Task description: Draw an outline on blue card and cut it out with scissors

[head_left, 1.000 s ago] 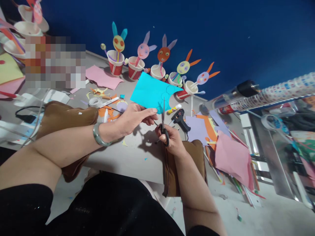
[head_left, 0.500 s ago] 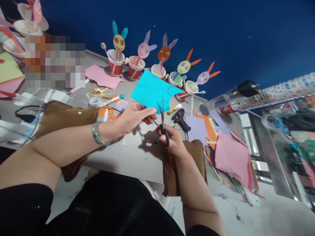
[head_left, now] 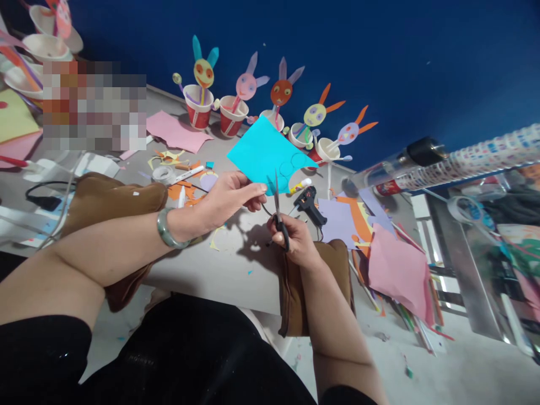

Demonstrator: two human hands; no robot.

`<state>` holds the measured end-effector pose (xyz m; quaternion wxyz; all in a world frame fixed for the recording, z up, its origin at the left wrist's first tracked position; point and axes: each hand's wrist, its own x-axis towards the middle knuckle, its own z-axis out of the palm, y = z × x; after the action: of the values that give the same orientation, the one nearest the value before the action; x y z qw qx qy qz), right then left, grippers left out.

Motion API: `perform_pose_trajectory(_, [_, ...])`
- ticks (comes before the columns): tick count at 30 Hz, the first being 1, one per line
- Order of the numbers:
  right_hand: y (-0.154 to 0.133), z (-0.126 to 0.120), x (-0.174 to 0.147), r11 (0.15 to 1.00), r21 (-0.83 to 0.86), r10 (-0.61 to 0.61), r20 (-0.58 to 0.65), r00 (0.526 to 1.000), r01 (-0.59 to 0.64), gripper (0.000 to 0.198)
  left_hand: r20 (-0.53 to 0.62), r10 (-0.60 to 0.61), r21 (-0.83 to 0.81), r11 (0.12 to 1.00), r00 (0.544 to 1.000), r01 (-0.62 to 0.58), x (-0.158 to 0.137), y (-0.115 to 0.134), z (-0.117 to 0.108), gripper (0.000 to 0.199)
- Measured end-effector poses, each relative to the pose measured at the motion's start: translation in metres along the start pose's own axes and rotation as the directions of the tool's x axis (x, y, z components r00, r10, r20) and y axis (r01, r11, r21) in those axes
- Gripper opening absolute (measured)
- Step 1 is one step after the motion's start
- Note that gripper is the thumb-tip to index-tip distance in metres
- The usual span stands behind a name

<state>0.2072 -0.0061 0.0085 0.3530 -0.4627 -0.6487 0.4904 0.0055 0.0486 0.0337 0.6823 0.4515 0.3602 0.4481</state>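
A turquoise sheet [head_left: 259, 147] is held up above the counter [head_left: 211, 281], its right part marked with drawn circles [head_left: 286, 169] and its right edge cut into a curve. The person's left hand [head_left: 238, 194] pinches its lower edge, the grip closed with the thumb on top; a bracelet [head_left: 167, 229] circles that wrist. The right hand [head_left: 297, 236] has its grip closed around the black handles of the scissors [head_left: 277, 199], whose blades point up, slightly parted, at the sheet's lower edge.

Just right of the sheet are a yellow marker [head_left: 298, 186] with a white cap and a black glue gun [head_left: 311, 203]. Farther right lie purple paper [head_left: 337, 222] and pink paper [head_left: 399, 270]. Left of the sheet are a tape roll [head_left: 162, 174] and orange scraps [head_left: 189, 194]. A brown cushion lies under each forearm. Behind the sheet, five cups [head_left: 198, 112] hold paper rabbits [head_left: 204, 73] before a dark blue wall [head_left: 400, 56].
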Motion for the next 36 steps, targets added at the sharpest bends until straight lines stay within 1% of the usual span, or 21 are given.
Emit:
perform_pose_trajectory(12, [-0.0001, 0.0002, -0.0005, 0.999, 0.003, 0.046, -0.007, 0.999, -0.046, 0.058, -0.004, 0.025, -0.022, 0.999, 1.0, -0.025, -0.0005, -0.0002, -0.0002, 0.022])
perform_pose_trajectory(19, [0.0016, 0.0, -0.0003, 0.998, 0.004, 0.07, -0.009, 0.997, -0.07, 0.058, -0.001, 0.025, 0.026, 0.999, 1.0, -0.025, 0.0013, -0.0019, -0.0022, 0.024])
perform_pose_trajectory(27, [-0.0008, 0.0, 0.0011, 0.999, 0.004, 0.053, -0.007, 0.999, -0.053, 0.058, 0.019, 0.018, 0.067, 0.998, 1.0, -0.02, 0.0015, -0.0006, -0.0019, 0.027])
perform_pose_trajectory(31, [-0.0007, -0.0003, 0.0011, 0.999, -0.019, 0.044, -0.011, 0.999, -0.044, 0.059, 0.051, -0.011, 0.106, 0.994, 0.999, 0.005, 0.0023, -0.0018, -0.0006, 0.023])
perform_pose_trajectory(36, [-0.0012, -0.0003, 0.0014, 0.998, -0.012, 0.054, -0.004, 0.999, -0.054, 0.06, 0.05, -0.024, 0.076, 0.997, 0.998, 0.02, 0.0027, -0.0034, 0.0003, 0.018])
